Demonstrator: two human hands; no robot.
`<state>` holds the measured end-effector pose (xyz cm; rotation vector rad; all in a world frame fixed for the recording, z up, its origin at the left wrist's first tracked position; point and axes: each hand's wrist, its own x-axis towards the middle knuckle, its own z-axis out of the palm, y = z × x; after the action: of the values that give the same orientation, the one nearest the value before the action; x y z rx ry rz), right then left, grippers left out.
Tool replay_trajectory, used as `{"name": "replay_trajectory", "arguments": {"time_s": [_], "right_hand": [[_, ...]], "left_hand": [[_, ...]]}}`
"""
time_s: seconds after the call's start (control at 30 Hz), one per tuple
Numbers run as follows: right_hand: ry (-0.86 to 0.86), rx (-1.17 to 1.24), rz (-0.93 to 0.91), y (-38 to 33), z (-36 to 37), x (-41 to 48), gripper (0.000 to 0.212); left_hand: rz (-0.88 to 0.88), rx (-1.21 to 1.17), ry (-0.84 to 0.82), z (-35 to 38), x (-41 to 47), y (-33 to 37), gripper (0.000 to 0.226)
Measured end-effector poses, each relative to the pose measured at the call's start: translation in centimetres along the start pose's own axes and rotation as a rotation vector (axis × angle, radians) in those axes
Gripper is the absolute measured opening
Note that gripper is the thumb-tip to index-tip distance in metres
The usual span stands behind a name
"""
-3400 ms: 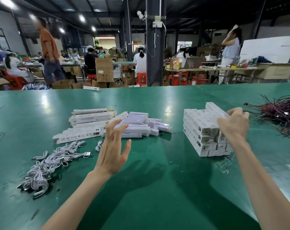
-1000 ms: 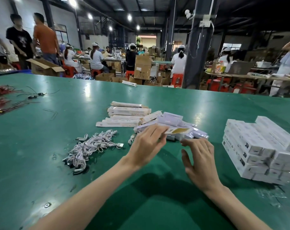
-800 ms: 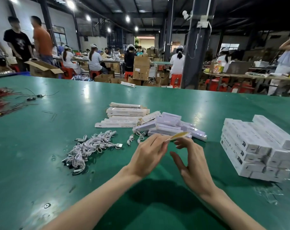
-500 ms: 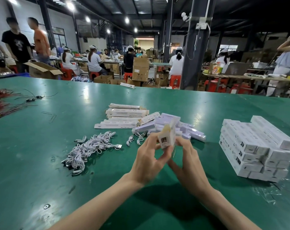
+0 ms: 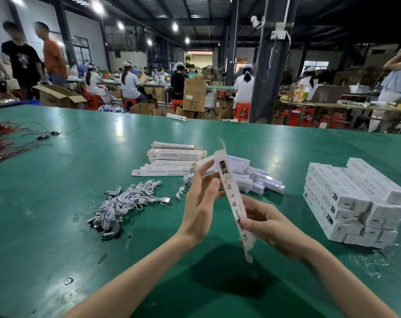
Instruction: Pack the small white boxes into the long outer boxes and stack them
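Long outer box (image 5: 231, 196) now stands tilted above the worktop (image 5: 57, 226), raised from the pile a second ago, so filling can begin. Your left hand (image 5: 201, 200) pinches its upper half, your right hand (image 5: 263, 219) its lower. One in hand; about five flat outer boxes (image 5: 172, 161) behind; small white boxes (image 5: 261, 182) and stack (image 5: 350, 203) too crowded to count.

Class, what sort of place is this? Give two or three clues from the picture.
Probably a factory packing hall: capped workers seated on red stools, cardboard cartons on the floor, and a stack of white boxes on the green table.
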<state>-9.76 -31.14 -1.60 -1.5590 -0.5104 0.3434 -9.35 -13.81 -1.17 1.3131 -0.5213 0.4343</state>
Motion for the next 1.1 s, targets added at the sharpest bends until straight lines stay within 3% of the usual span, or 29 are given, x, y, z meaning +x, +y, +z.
{"name": "replay_trajectory", "arguments": {"time_s": [0.17, 0.3, 0.4, 0.5, 0.57, 0.93, 1.1], "right_hand": [[-0.157, 0.23, 0.194, -0.4, 0.0, -0.4, 0.042], [-0.154, 0.075, 0.24, -1.0, -0.3, -0.4, 0.064], [-0.039, 0.018, 0.115, -1.0, 0.1, -0.3, 0.053], [0.13, -0.063, -0.036, -0.9, 0.3, -0.1, 0.075], [0.133, -0.085, -0.108, -1.1, 0.5, -0.2, 0.078], [0.143, -0.21, -0.089, -1.3, 0.7, -0.8, 0.039], [0.102, -0.252, -0.092, -1.5, 0.8, -0.8, 0.033]], "left_hand": [[-0.097, -0.004, 0.012, 0.0, -0.1, -0.4, 0.033], [-0.095, -0.023, 0.02, -0.1, 0.1, -0.5, 0.035], [-0.051, 0.009, -0.002, 0.1, -0.1, -0.8, 0.034], [-0.035, 0.026, -0.045, 0.7, -0.5, -1.1, 0.031], [-0.041, 0.029, -0.049, 0.8, -0.7, -1.3, 0.025], [-0.132, 0.055, -0.053, 0.4, -0.6, -0.9, 0.005], [-0.271, -0.17, 0.009, 0.5, -0.3, -0.1, 0.024]]}}
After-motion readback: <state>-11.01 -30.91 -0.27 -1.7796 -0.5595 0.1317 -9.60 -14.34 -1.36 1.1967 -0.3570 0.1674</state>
